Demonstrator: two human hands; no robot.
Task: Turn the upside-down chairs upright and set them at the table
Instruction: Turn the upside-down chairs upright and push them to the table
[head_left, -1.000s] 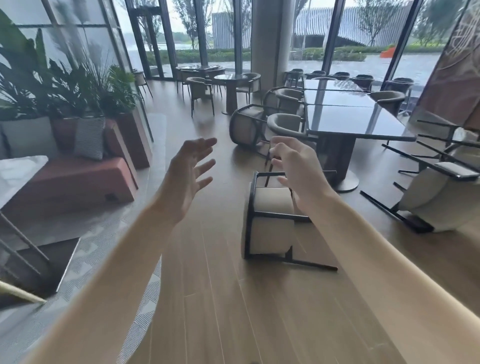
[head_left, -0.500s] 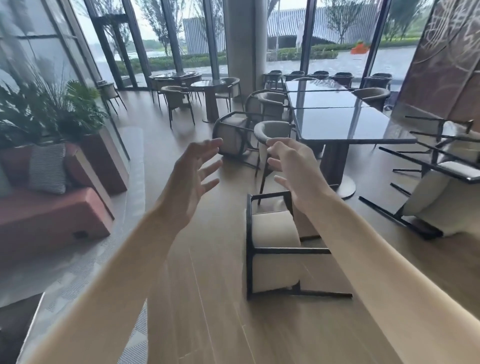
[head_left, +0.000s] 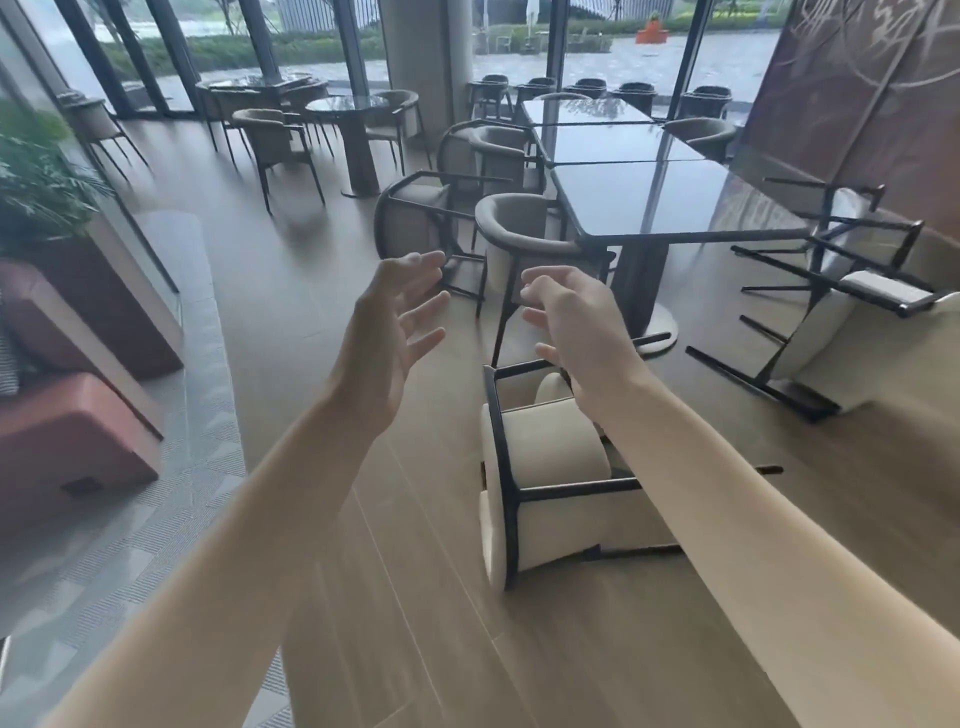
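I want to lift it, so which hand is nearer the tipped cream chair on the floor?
Right. The right hand hovers above the chair; the left hand is off to its left.

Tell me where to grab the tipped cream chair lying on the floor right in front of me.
Take the cream chair by its black frame: the near vertical post and the top crossbar, which stand exposed. Come from above with both hands, left hand and right hand. The rounded cushion probably offers no firm grip.

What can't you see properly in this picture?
Head view only:
- Tipped chair: its right side, hidden by the right arm.
- Overturned chair: cut off by the right edge.
- Far chairs: too small and blurred to count.
- Sofa: cut off by the left edge.
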